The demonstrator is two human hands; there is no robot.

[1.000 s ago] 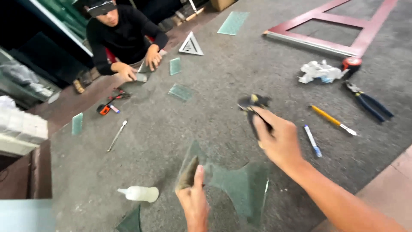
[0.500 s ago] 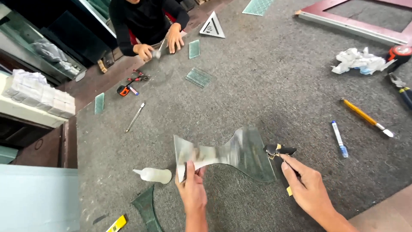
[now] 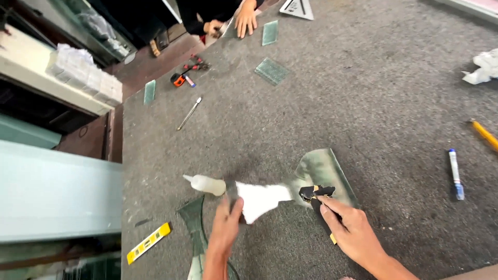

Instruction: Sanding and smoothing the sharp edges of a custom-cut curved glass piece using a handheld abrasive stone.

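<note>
While the left hand (image 3: 225, 224) pinned the curved, waisted pane of greenish glass (image 3: 290, 189) near the grey worktop's (image 3: 363, 93) near edge, the right hand (image 3: 353, 233) clamped black pliers (image 3: 315, 193) onto it; the pane looked unbroken.

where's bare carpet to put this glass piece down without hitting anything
Widest bare carpet: between the glass rectangle, the white rag and the blue marker. Another patch lies between the metal rod and the squeeze bottle. Crowded around both hands, by the curved glass piece.
</note>
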